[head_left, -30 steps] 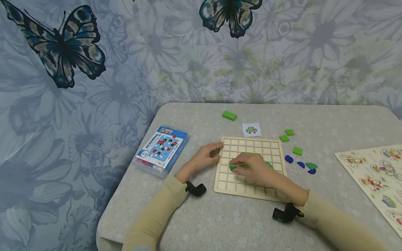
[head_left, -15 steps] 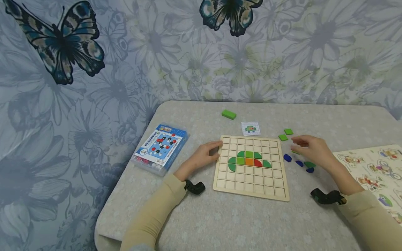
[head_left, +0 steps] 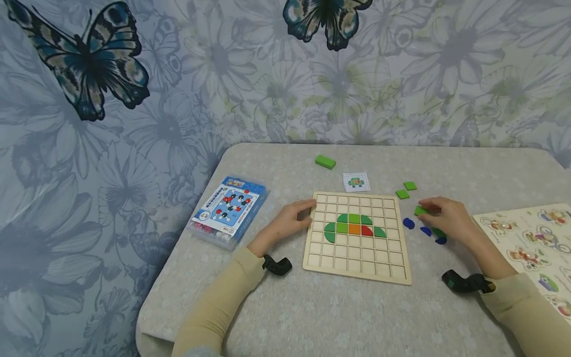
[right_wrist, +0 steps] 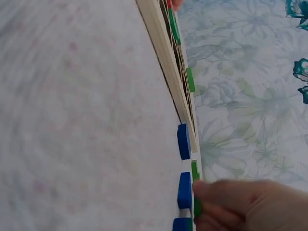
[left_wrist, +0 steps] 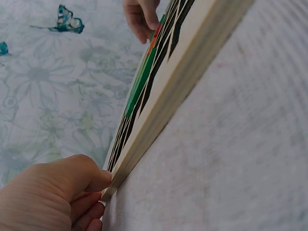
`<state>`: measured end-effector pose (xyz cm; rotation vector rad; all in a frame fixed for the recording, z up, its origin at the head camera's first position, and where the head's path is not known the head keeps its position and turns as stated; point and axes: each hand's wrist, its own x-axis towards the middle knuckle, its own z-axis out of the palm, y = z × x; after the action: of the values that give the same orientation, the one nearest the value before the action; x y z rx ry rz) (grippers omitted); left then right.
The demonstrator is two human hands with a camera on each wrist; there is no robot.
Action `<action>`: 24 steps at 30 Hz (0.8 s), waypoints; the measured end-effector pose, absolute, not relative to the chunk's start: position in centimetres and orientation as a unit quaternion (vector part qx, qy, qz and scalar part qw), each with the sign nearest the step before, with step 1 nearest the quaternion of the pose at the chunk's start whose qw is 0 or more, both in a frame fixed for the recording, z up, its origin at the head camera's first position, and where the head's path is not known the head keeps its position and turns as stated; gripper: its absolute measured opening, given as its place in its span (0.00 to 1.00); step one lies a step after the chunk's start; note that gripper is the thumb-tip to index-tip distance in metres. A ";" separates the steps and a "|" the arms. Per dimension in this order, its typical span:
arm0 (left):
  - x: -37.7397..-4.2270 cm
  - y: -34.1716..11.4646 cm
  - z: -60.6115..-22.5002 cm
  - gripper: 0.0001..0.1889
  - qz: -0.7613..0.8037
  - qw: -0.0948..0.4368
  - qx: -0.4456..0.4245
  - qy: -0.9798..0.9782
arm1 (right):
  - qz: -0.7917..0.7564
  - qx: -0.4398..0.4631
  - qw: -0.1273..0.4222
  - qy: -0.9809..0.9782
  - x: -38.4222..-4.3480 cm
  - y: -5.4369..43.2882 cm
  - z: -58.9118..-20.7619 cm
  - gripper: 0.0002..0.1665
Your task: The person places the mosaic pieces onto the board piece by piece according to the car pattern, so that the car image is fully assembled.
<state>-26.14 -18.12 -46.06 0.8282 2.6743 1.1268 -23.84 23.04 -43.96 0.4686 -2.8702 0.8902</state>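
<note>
My left hand [head_left: 290,221] grips the left edge of a square wooden grid board [head_left: 357,258] near its far corner. In the left wrist view, the thumb of my left hand [left_wrist: 57,190] lies against the board's edge, with the other fingers curled beside it. Right of the board, my right hand [head_left: 448,218] pinches a small green square tile [head_left: 421,210] between thumb and fingers. On the grid lie green quarter-round tiles [head_left: 329,233], light green squares [head_left: 341,227], an orange square [head_left: 354,229] and a red quarter-round [head_left: 367,230].
Blue rounded pieces [head_left: 408,223] and a dark green piece [head_left: 438,232] lie by my right hand. Two green squares [head_left: 403,194] sit beyond, a picture card [head_left: 356,182] and green block [head_left: 325,162] behind. A plastic box [head_left: 229,210] stands left, a sticker sheet [head_left: 531,233] right.
My right hand has moved from over the board to the loose tiles at the right and taken hold of a green square. My left hand stays at the board's edge.
</note>
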 end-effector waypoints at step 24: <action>-26.6 -18.2 -46.5 0.28 0.367 0.059 0.282 0.885 | 0.286 0.350 0.021 -0.892 -20.4 7.6 -44.2 0.21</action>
<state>-26.60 -18.20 -46.50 0.8535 2.6787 1.1109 -20.42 7.56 -44.21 1.0845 -2.7659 0.8872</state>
